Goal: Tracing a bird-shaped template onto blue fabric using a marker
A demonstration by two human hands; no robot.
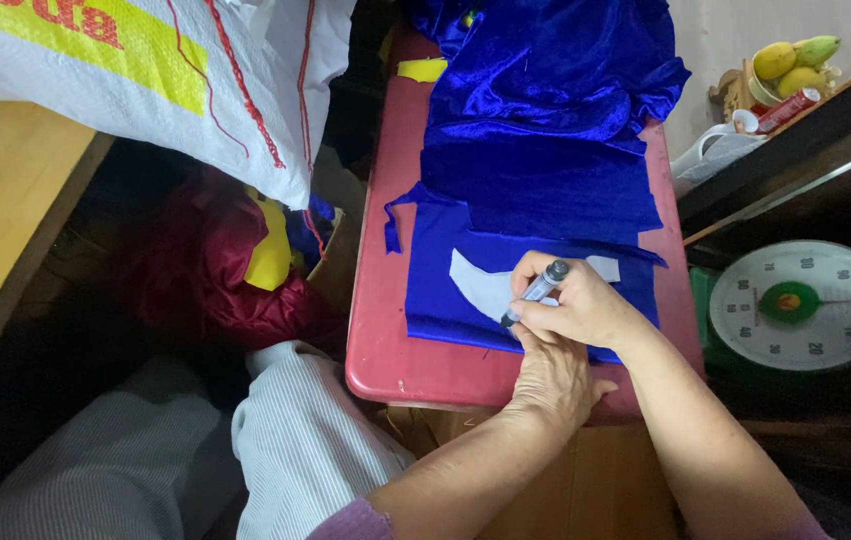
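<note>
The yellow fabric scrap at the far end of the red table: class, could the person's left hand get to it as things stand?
Probably yes, with a long stretch. The left hand lies flat on the blue fabric under the right hand that holds the marker. The yellow scrap lies uncovered at the far end, with nothing between.

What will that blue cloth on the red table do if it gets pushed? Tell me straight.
The blue cloth would likely bunch and fold rather than slide flat: it already lies in soft wrinkles. Its glossy sheen suggests it may slip on the red table. It probably shifts easily, since the left hand rests beside it while the right hand holds a pen.
</note>
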